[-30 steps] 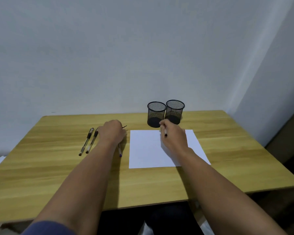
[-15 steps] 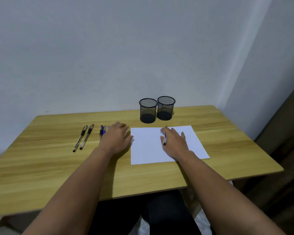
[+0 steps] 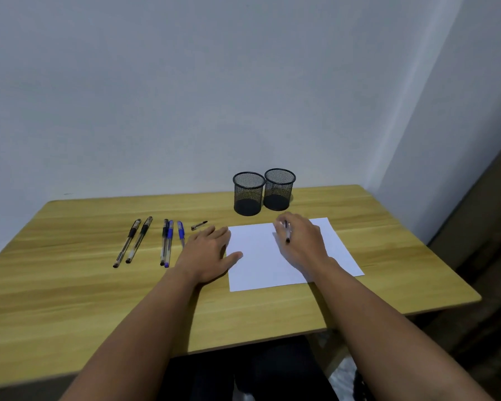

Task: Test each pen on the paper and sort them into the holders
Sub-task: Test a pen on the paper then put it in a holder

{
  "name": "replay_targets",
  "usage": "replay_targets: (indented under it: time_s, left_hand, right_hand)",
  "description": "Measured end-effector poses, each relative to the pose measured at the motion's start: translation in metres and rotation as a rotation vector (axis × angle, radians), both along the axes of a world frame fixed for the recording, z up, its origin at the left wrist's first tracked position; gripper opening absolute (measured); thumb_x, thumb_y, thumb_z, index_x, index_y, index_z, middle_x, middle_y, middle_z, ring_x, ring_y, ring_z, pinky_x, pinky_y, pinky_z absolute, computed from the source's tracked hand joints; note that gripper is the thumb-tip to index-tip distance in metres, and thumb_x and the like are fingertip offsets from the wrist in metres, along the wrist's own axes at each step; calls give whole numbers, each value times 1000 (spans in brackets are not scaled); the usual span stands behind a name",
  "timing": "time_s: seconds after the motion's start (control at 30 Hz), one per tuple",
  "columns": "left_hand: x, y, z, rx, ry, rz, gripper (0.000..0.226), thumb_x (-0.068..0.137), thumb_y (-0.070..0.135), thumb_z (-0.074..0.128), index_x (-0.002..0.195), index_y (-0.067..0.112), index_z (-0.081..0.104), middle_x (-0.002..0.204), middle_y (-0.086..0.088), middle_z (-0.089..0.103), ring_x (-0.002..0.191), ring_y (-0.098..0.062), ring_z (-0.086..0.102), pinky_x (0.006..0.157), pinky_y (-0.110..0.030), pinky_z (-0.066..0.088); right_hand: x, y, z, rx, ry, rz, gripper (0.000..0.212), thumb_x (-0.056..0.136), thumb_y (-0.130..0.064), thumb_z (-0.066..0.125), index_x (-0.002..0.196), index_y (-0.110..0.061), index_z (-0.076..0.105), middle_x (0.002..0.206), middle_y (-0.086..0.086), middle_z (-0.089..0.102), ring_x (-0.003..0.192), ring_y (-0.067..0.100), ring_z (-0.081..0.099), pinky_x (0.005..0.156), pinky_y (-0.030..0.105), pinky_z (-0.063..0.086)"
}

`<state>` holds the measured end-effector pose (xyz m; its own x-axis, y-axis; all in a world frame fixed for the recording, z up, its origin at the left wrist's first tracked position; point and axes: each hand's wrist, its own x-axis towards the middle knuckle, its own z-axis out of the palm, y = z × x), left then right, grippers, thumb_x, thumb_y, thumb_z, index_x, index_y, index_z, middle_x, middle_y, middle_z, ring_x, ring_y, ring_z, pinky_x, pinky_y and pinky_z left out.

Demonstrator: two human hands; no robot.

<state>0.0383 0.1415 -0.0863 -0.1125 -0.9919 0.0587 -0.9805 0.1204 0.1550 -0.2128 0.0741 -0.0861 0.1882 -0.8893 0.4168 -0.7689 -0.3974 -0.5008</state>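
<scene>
A white sheet of paper (image 3: pixel 261 261) lies on the wooden table (image 3: pixel 70 299). My right hand (image 3: pixel 304 241) rests on the paper and grips a black pen (image 3: pixel 287 233), tip pointing toward me. My left hand (image 3: pixel 207 253) lies flat, fingers spread, on the table at the paper's left edge, thumb on the sheet. Two black mesh holders stand behind the paper: the left holder (image 3: pixel 248 195) and the right holder (image 3: pixel 278 190), both looking empty. Left of my hand lie two black pens (image 3: pixel 133 241), a black and blue pair (image 3: pixel 166 241), a blue pen (image 3: pixel 181 231) and a loose pen cap (image 3: pixel 199 225).
A plain grey wall rises right behind the table. The table's right edge (image 3: pixel 434 250) drops off beside a dark brown surface. My legs show under the near edge.
My left hand has left the pens, uncovering them, and settled flat at the paper's edge. My right hand has stayed on the paper with the pen. The camera has tilted.
</scene>
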Motion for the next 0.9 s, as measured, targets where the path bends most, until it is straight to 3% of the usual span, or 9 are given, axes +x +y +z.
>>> replay_targets:
  time_s: [0.07, 0.17, 0.3, 0.63, 0.9]
  left_hand:
    - [-2, 1, -2, -22, -17, 3, 78, 95, 72, 31, 158, 26, 30, 167, 8, 24, 155, -21, 18, 122, -46, 19]
    - [-3, 0, -1, -41, -49, 5, 78, 96, 72, 30, 158, 26, 30, 167, 8, 25, 154, -21, 19, 120, -46, 20]
    - [0, 1, -2, -70, -39, -6, 78, 95, 73, 31, 156, 25, 35, 165, 7, 30, 153, -21, 24, 119, -46, 24]
    - [-10, 7, 2, -87, 62, -25, 70, 96, 61, 46, 148, 15, 43, 162, -8, 34, 148, -27, 30, 115, -45, 33]
    - [-12, 1, -9, -111, 16, 28, 80, 95, 70, 30, 148, 13, 42, 161, -8, 37, 148, -25, 32, 121, -45, 27]
  right_hand:
    - [16, -2, 10, 40, -297, 39, 27, 108, -37, 52, 90, -24, 67, 73, -4, 63, 74, 22, 60, 71, 40, 50]
    - [49, -9, 26, 239, -674, 93, 23, 107, -25, 54, 104, -18, 76, 81, 7, 75, 73, 22, 70, 64, 36, 61]
    - [91, -19, 35, 435, -921, 113, 26, 105, -13, 55, 90, -10, 75, 70, 10, 71, 51, 19, 59, 46, 26, 47]
    - [114, -34, -5, 523, -1027, 92, 28, 105, -8, 51, 88, -7, 74, 61, 13, 65, 48, 24, 54, 46, 27, 41]
    - [113, -34, -6, 518, -1035, 84, 31, 105, -8, 50, 85, -11, 74, 61, 12, 66, 49, 25, 56, 47, 27, 42]
